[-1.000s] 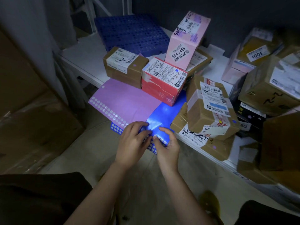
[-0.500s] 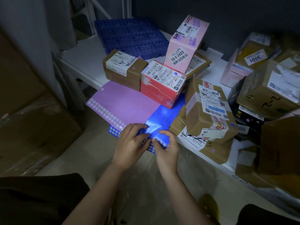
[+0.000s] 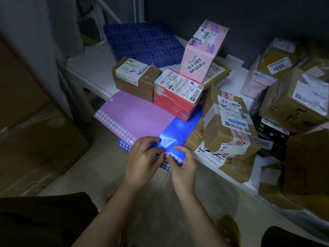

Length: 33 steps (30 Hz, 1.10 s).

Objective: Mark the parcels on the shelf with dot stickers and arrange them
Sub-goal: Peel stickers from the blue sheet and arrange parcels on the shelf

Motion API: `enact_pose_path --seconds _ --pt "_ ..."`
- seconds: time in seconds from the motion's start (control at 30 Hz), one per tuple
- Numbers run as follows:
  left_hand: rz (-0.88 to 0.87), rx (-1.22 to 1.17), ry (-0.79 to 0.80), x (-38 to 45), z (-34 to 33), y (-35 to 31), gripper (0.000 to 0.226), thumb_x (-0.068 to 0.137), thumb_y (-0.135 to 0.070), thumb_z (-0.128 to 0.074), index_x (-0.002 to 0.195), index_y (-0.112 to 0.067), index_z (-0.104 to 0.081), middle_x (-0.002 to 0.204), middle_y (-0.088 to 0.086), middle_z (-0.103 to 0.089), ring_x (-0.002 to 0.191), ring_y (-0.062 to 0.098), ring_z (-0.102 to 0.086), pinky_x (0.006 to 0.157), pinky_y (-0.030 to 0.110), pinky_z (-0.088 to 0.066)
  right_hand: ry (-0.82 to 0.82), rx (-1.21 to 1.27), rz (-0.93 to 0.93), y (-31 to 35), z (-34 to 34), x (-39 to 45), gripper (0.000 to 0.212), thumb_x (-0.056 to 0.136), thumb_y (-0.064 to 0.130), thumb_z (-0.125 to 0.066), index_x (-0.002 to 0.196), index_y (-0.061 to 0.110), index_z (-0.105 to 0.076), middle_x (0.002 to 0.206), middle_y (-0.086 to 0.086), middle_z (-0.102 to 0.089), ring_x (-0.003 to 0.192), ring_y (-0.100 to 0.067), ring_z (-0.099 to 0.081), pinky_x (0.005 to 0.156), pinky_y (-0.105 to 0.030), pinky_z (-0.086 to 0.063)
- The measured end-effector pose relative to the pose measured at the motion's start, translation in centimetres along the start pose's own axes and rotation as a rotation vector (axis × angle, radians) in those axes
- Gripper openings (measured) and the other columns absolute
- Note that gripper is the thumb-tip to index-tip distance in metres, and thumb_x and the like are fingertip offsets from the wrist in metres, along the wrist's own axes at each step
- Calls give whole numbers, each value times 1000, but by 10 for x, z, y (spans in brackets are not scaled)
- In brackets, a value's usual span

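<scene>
White shelf (image 3: 92, 68) carries the parcels. I hold the glossy blue dot-sticker sheet (image 3: 178, 132) at its near edge: left hand (image 3: 144, 161) pinches it, right hand (image 3: 183, 163) picks at a dot. Unmarked parcels lie beyond, nearer my right.

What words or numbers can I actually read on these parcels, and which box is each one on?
"58-4-3405" and "5元": white label on the tall pink box.
"3001", upside down: label on the tan parcel at the far right.
"65": tag on the shelf edge.
"YOU", partly: side of the red box.
The shipping labels on the brown box and the other parcels are too small to read.
</scene>
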State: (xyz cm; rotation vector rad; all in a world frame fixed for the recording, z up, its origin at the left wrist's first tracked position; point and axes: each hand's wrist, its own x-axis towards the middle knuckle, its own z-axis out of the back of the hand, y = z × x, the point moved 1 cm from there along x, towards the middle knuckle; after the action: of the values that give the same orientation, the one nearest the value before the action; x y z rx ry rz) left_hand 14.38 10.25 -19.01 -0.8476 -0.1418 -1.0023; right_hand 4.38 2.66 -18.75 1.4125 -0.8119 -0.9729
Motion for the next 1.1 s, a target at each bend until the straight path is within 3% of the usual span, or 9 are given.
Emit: enact_pose_path --seconds 0.07,0.17,0.27,0.4,0.5,0.57,0.67,0.83,1.1 --pt "3 -7 -4 -1 1 0 15 84 -25 -63 82 -13 -73 107 3 -64 99 21 -56 85 31 -44 0 -13 0 -2 0 -1 32 82 -5 -69 93 24 -64 97 11 -65 85 -9 -65 74 -20 -52" --pt "10 -9 -31 -3 1 -2 16 85 -25 -62 82 -13 -72 105 3 -63 96 22 -57 85 33 -44 20 -90 20 -3 2 -5 31 83 3 -70 95 31 -65 94 17 -66 65 0 -57 65 -16 -47" --pt "-13 25 -72 -2 4 -5 17 85 -25 -62 81 -11 -71 100 4 -63 93 22 -55 88 37 -43 31 -182 31 -7 11 -9 30 83 14 -73 97 40 -65 84 9 -65 63 -12 -56 66 -28 -52" --pt "-100 61 -129 0 14 -17 15 83 -22 -61 78 -9 -68 94 3 -59 90 20 -52 99 40 -36 -38 -371 283 5 29 -20 22 82 22 -69 102 31 -68 102 14 -50 72 -9 -54 67 -29 -51" --pt "-204 71 -153 1 24 -38 11 83 -19 -64 80 -9 -67 90 4 -59 88 20 -53 98 43 -39 -56 -322 345 27 38 -27 11 83 28 -65 93 26 -70 98 12 -51 74 -13 -56 69 -30 -50" --pt "-276 76 -179 4 30 -57 10 83 -18 -67 79 -9 -66 89 4 -59 86 21 -53 100 41 -37 -41 -235 288 45 44 -31 3 85 21 -68 86 24 -70 92 5 -58 75 -13 -60 73 -24 -49" --pt "-392 51 -235 9 37 -87 10 87 -19 -64 80 -11 -62 93 -2 -50 84 21 -51 104 35 -33 -44 -75 193 72 59 -38 10 87 11 -68 80 18 -70 85 -1 -68 76 -8 -62 73 -17 -45" --pt "-541 5 -244 14 42 -140 9 87 -19 -65 85 -13 -58 96 -2 -49 85 22 -53 103 40 -38 -95 104 136 116 101 -58 20 85 0 -67 74 17 -70 71 10 -70 70 1 -62 70 -11 -45" --pt "-706 -58 -156 23 20 -243 13 87 -23 -68 91 -12 -73 90 4 -64 86 22 -54 94 40 -43 -365 117 198 157 207 -76 19 86 2 -66 76 17 -71 73 7 -68 65 4 -59 65 -8 -44"
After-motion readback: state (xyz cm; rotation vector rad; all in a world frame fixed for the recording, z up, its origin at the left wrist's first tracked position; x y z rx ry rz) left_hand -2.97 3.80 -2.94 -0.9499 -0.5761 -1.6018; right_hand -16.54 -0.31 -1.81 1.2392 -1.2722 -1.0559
